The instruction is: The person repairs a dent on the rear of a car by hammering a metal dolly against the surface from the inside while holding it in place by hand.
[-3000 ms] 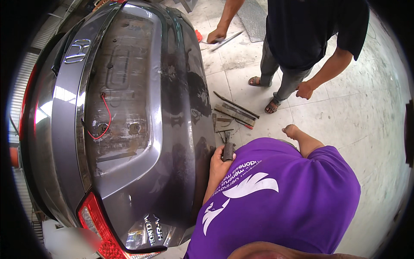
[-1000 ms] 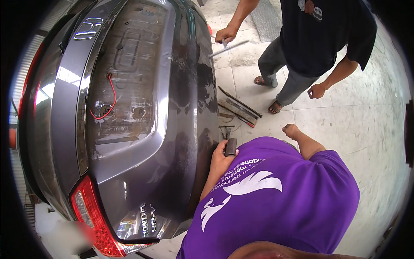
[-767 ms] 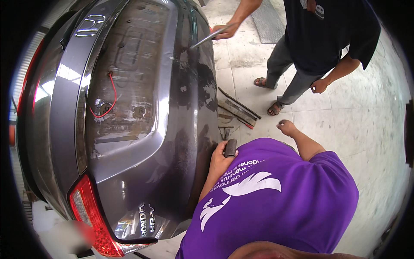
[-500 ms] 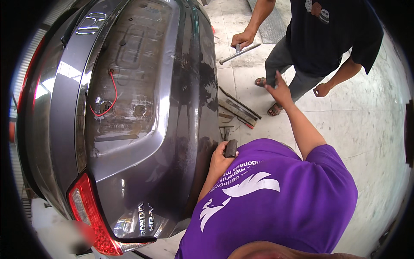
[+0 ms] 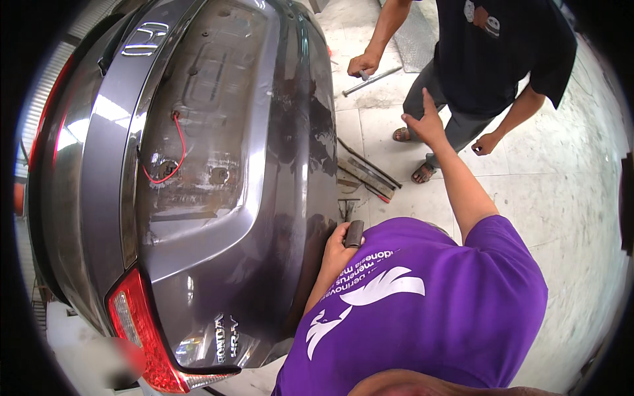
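My left hand (image 5: 335, 248) is closed round a dark, rounded block (image 5: 354, 234), held close to my purple shirt and beside the edge of a grey car's tailgate (image 5: 281, 171). Out in front, my right hand (image 5: 429, 125) is raised with thumb and fingers stretched apart, holding nothing, toward a co-worker in a black shirt (image 5: 508, 46). One hand (image 5: 364, 64) of that person grips a T-shaped metal bar tool (image 5: 375, 80); their other hand (image 5: 487, 142) hangs with curled fingers. The tailgate's recessed panel has dull, scuffed patches, and a red wire (image 5: 183, 145) hangs out of it.
On the pale tiled floor beside the car lie long dark strips (image 5: 370, 173) and metal pieces (image 5: 347, 208). A red tail light (image 5: 135, 330) sits at the car's near corner. A textured metal plate (image 5: 417, 43) lies behind the co-worker.
The co-worker's hand with the T-shaped tool has shifted slightly left and the bar's angle has changed. My right hand has moved slightly, still spread; the block stays in my left. The view has shifted a little.
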The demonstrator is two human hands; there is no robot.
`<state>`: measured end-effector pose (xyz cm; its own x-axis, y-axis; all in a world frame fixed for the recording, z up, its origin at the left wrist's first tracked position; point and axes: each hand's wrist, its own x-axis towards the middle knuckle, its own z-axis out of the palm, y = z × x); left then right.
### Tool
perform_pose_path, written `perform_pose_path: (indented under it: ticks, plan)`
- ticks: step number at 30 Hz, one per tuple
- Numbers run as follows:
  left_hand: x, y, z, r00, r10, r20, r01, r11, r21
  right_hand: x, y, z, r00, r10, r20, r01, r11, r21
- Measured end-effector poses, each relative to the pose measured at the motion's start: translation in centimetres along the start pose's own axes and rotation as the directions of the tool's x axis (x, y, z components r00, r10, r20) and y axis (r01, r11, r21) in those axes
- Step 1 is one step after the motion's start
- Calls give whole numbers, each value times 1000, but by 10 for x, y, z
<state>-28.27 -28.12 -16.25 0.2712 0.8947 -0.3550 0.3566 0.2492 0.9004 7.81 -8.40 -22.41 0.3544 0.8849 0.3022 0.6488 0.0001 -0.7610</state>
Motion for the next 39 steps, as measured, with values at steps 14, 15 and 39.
perform_pose_path:
  ticks: [14, 15, 39]
  plan:
    - [-1, -8, 1, 999, -22, -26, 22, 1000, 20, 29, -218, -198, 527, -764, 373, 115, 499, 859]
    - [0, -15, 2, 999, -14, -29, 14, 1000, 15, 34, -201, -199, 606, -634, 481, 29, 621, 783]
    - [-1, -27, -3, 1000, 27, -10, -27, 998, 51, 121, -124, 49, 840, -484, -247, 538, 805, 250]
